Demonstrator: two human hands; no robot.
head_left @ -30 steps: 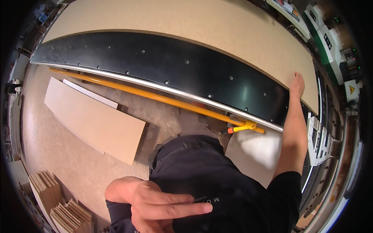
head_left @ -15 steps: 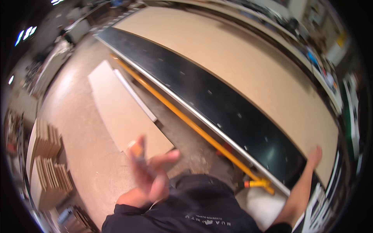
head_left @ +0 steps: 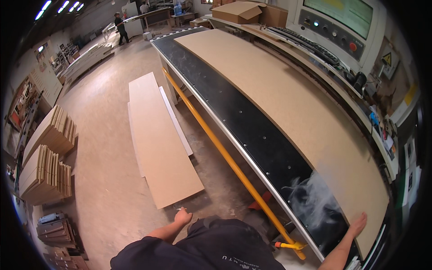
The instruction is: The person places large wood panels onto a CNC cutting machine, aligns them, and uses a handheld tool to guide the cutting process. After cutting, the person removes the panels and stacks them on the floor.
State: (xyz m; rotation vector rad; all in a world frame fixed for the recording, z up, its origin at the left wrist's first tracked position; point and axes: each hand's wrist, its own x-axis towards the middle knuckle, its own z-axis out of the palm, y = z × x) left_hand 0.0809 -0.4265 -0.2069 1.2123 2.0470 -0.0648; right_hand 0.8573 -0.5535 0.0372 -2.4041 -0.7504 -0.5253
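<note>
My left hand (head_left: pixel 182 217) is low in front of my body, over the floor, with its fingers closed on a small white cigarette (head_left: pixel 181 209). My right hand (head_left: pixel 357 224) rests with outstretched fingers on the near end of a long tan board (head_left: pixel 270 90), by its left edge. That board lies flat on a black-topped machine table (head_left: pixel 238 110) dotted with small round studs. Wisps of whitish smoke (head_left: pixel 315 198) drift above the black strip and the board near my right hand.
A yellow rail (head_left: pixel 216 141) runs along the table's left side. Flat panels (head_left: pixel 164 139) lie low to its left. Stacked boards (head_left: pixel 47 173) stand at far left. A control panel (head_left: pixel 335 27), keyboard (head_left: pixel 306 45) and cardboard box (head_left: pixel 238 12) line the back. Another person (head_left: pixel 120 28) walks far off.
My left hand has dropped from its raised place with spread fingers. My right hand stays at the board's near end. The view has tilted up, and smoke now shows over the table.
</note>
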